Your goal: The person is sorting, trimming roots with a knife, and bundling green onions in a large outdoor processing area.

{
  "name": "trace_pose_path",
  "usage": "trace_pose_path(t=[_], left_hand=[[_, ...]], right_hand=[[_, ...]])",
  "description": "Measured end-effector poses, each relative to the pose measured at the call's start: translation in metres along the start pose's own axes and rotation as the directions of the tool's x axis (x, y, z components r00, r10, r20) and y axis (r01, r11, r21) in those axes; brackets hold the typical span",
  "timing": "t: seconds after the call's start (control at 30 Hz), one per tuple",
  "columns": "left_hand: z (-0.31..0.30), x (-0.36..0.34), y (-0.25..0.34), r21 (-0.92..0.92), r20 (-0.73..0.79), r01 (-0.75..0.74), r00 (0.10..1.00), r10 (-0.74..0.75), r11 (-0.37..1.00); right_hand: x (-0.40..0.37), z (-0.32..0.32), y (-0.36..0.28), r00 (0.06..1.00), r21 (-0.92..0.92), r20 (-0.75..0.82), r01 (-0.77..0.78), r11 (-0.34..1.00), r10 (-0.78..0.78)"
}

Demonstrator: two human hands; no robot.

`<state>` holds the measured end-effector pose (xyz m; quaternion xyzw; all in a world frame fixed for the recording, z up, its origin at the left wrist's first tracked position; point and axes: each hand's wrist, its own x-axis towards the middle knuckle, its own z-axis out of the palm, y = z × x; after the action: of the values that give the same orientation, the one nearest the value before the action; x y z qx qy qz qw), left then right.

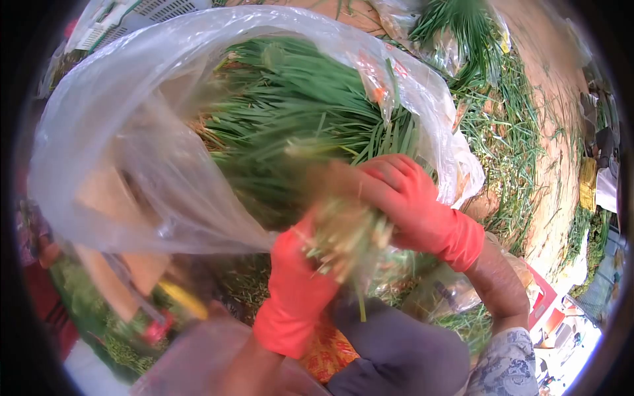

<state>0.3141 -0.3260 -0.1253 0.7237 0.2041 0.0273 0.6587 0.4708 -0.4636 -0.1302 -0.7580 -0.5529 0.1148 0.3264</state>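
While clasped by curled left hand and right hand, looked light, bendy, bruisable. Suited holding green bunch by pale stalks.

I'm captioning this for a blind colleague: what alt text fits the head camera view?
A red-gloved left hand grips a blurred bunch of green stalks, with the red-gloved right hand against it. Behind them, a large translucent plastic bag gapes open, holding long green leaves; loose green scraps litter the ground to the right.
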Motion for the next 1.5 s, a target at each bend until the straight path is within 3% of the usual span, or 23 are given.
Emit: trace_pose_path(t=[0.07, 0.1, 0.17, 0.2, 0.3, 0.4, 0.43, 0.5, 0.57, 0.63, 0.87, 0.97, 1.03, 1.1, 1.2, 1.23, 1.27, 1.3, 1.33, 1.37, 1.43, 1.47, 1.5], left_hand=[[-0.001, -0.001, -0.002, 0.102, 0.029, -0.061, 0.998, 0.058, 0.993], [-0.001, 0.003, -0.005, 0.191, 0.046, -0.242, 0.97, 0.237, 0.951], [0.0, 0.006, -0.003, 0.253, 0.066, -0.297, 0.955, 0.29, 0.921], [0.0, 0.007, -0.002, 0.286, 0.077, -0.324, 0.946, 0.315, 0.902], [0.006, 0.008, 0.009, 0.152, 0.045, -0.216, 0.976, 0.211, 0.965], [-0.01, 0.01, 0.01, 0.328, 0.12, -0.192, 0.98, 0.161, 0.925], [-0.021, 0.013, 0.01, 0.371, 0.046, -0.11, 0.994, 0.1, 0.922], [-0.04, 0.03, 0.01, 0.433, -0.106, 0.064, 0.994, -0.02, 0.899], [-0.046, 0.053, 0.005, 0.69, -0.023, -0.106, 0.985, 0.169, 0.716], [-0.044, 0.076, 0.001, 0.851, 0.072, -0.222, 0.947, 0.312, 0.477], [-0.037, 0.101, -0.01, 0.91, 0.266, -0.325, 0.934, 0.238, 0.257], [-0.037, 0.095, 0.001, 0.842, 0.253, -0.366, 0.916, 0.311, 0.396], [-0.036, 0.091, 0.005, 0.634, 0.182, -0.309, 0.951, 0.252, 0.709], [-0.039, 0.082, 0.02, 0.736, 0.277, -0.382, 0.923, 0.267, 0.559], [-0.043, 0.073, 0.022, 0.641, 0.293, -0.37, 0.928, 0.231, 0.673], [-0.045, 0.068, 0.027, 0.372, 0.238, -0.182, 0.967, 0.096, 0.91], [-0.05, 0.062, 0.031, 0.303, 0.19, -0.109, 0.98, 0.052, 0.947], [-0.058, 0.057, 0.032, 0.228, 0.146, -0.039, 0.989, 0.006, 0.973], [-0.066, 0.05, 0.031, 0.144, 0.109, 0.029, 0.993, -0.045, 0.989], [-0.074, 0.046, 0.018, 0.305, 0.116, 0.019, 0.992, -0.057, 0.952], [-0.095, 0.028, -0.04, 0.571, 0.225, -0.193, 0.972, 0.074, 0.798], [-0.099, 0.021, -0.051, 0.674, 0.294, -0.303, 0.947, 0.131, 0.674], [-0.098, 0.017, -0.044, 0.663, 0.259, -0.301, 0.951, 0.168, 0.686]], right_hand=[[-0.002, 0.004, -0.003, 0.998, -0.007, 0.028, -0.047, 0.999, 0.047], [-0.003, 0.007, 0.001, 0.998, -0.038, 0.044, -0.032, 0.999, 0.034], [-0.002, 0.006, 0.004, 0.987, -0.059, 0.136, -0.072, 0.996, 0.08], [-0.001, 0.007, 0.005, 0.998, -0.059, 0.061, -0.018, 0.998, 0.021], [0.001, 0.017, 0.018, 0.989, -0.022, -0.081, 0.125, 0.992, -0.127], [-0.004, 0.015, 0.022, 0.99, -0.053, 0.122, 0.083, 0.995, -0.076], [-0.001, 0.014, 0.021, 0.996, -0.051, 0.032, 0.087, 0.995, -0.086], [0.0, 0.012, 0.021, 0.999, -0.059, 0.015, 0.051, 0.997, -0.05], [0.007, 0.014, 0.022, 0.991, -0.094, -0.065, 0.108, 0.99, -0.114], [0.008, 0.015, 0.018, 0.996, -0.096, -0.014, 0.092, 0.991, -0.093], [0.012, 0.008, 0.012, 0.996, -0.059, -0.066, 0.053, 0.997, -0.057], [0.021, 0.004, 0.015, 0.998, -0.139, 0.01, 0.059, 0.989, -0.058], [0.023, 0.007, 0.015, 0.994, -0.142, 0.076, 0.089, 0.986, -0.079], [0.021, 0.008, 0.014, 0.988, -0.12, 0.129, 0.105, 0.987, -0.089], [0.014, -0.003, 0.004, 0.984, -0.096, 0.163, 0.092, 0.991, -0.075], [0.012, -0.011, 0.003, 0.986, -0.097, 0.15, 0.081, 0.992, -0.066], [0.011, -0.02, 0.003, 0.989, -0.098, 0.135, 0.073, 0.993, -0.06], [0.008, -0.022, 0.017, 0.983, 0.053, -0.098, 0.16, 0.986, -0.154], [0.01, -0.041, 0.005, 0.976, 0.091, -0.199, 0.11, 0.99, -0.09], [0.007, -0.069, -0.012, 0.952, 0.105, -0.306, 0.016, 0.994, 0.017], [0.004, -0.122, -0.049, 0.851, 0.16, -0.497, -0.104, 0.982, 0.171], [0.001, -0.149, -0.069, 0.791, 0.191, -0.577, -0.11, 0.975, 0.202], [-0.005, -0.178, -0.081, 0.765, 0.229, -0.6, -0.114, 0.967, 0.232]])
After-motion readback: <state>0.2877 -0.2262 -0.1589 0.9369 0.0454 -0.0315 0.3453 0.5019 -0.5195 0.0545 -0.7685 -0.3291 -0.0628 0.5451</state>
